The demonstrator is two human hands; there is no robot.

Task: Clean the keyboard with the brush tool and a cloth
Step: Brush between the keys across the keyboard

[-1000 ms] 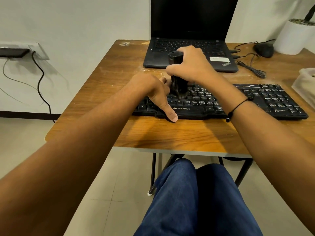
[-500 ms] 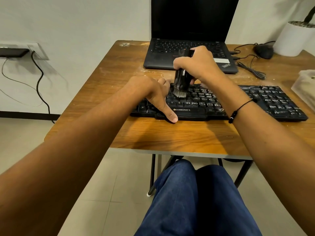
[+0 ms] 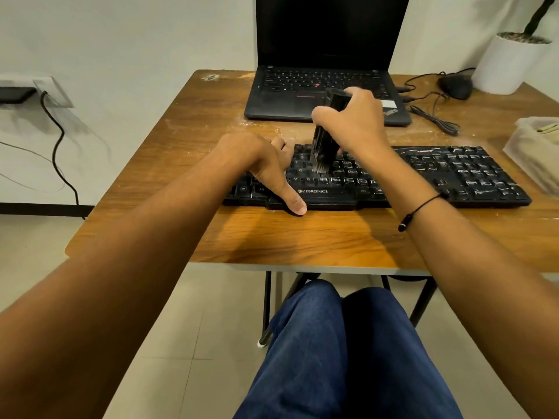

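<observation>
Brush tool on dusty keyboard

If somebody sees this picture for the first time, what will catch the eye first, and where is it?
First, the right hand at the centre, gripping a black brush tool with its bristles down on the keyboard. Next, the left hand, which rests on the keyboard's left part, thumb at its front edge. The keys on the right side look streaked with whitish dust, and a dark laptop stands open behind.

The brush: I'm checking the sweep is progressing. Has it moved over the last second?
Yes. The brush in the right hand has shifted slightly right along the keyboard and tilted, its top now leaning toward the laptop.
</observation>
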